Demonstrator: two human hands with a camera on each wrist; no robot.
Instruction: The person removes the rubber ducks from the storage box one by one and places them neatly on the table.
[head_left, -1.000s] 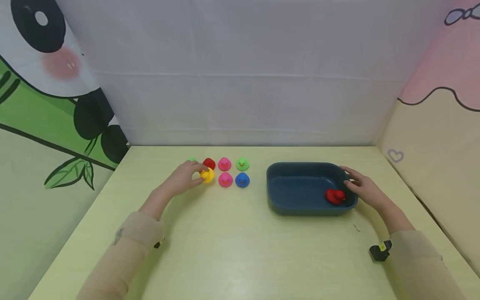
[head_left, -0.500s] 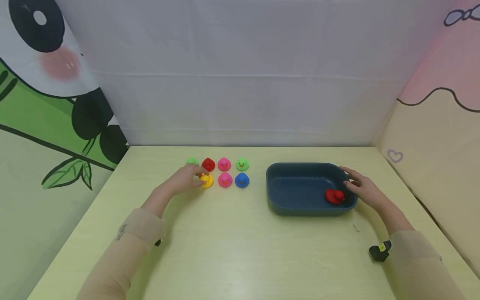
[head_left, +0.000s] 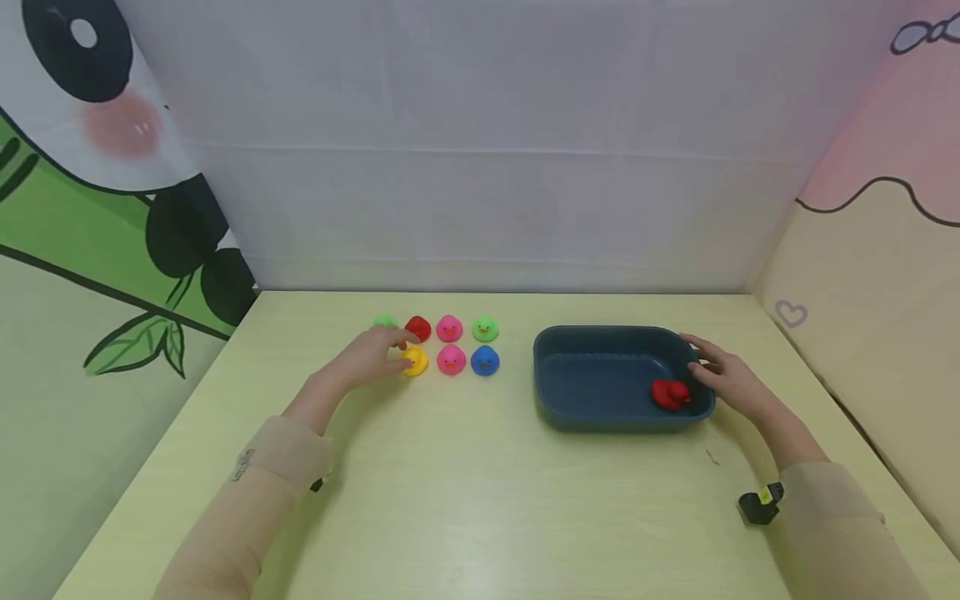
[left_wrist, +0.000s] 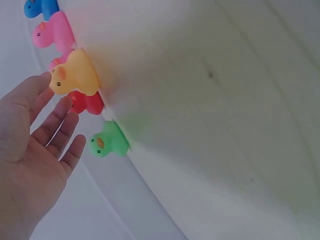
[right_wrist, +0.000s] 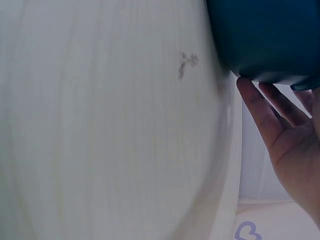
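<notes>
My left hand (head_left: 367, 357) is at the yellow rubber duck (head_left: 417, 362), which sits on the table at the left end of the front row. In the left wrist view the fingers are loosely spread and the thumb tip is by the duck's head; whether it touches is unclear. Just behind are a red duck (head_left: 417, 328) and a partly hidden green duck (left_wrist: 110, 139). At the right, my right hand (head_left: 731, 382) holds the end wall of a dark blue bin (head_left: 585, 421), thumb over the rim and fingers outside. A red duck (head_left: 670, 394) lies inside the bin.
Two pink ducks, one behind (head_left: 449, 327) and one in front (head_left: 451, 360), stand right of the yellow one. Beyond them are another green duck (head_left: 485, 327) and a blue duck (head_left: 485, 360). Fabric walls (head_left: 480, 217) enclose the table's back and sides.
The yellow duck has come down onto the table in line with the front row, and my left hand has loosened from it. My right hand and the bin have not moved.
</notes>
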